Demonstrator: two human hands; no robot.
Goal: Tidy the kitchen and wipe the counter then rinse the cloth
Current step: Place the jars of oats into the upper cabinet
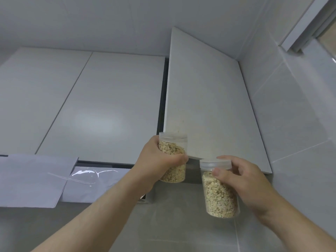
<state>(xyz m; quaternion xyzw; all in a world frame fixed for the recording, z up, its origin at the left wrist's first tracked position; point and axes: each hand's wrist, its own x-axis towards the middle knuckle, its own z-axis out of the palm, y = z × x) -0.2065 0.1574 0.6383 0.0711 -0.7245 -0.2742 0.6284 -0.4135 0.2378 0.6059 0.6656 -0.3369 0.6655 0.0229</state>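
Observation:
I look up at white wall cupboards. My left hand [158, 157] grips a clear lidded jar of oats [173, 148], raised to the bottom corner of a cupboard door [205, 106] that stands partly open. A dark gap shows along the door's left edge. My right hand [249, 182] grips a second clear jar of oats [219, 195] lower and to the right, with fingers on its lid. No cloth is in view.
Two shut cupboard doors [101, 106] fill the left. A range hood [36, 179] with film on it juts out at lower left. Grey wall tiles [181, 224] lie below, and a tiled side wall [294, 115] stands close on the right.

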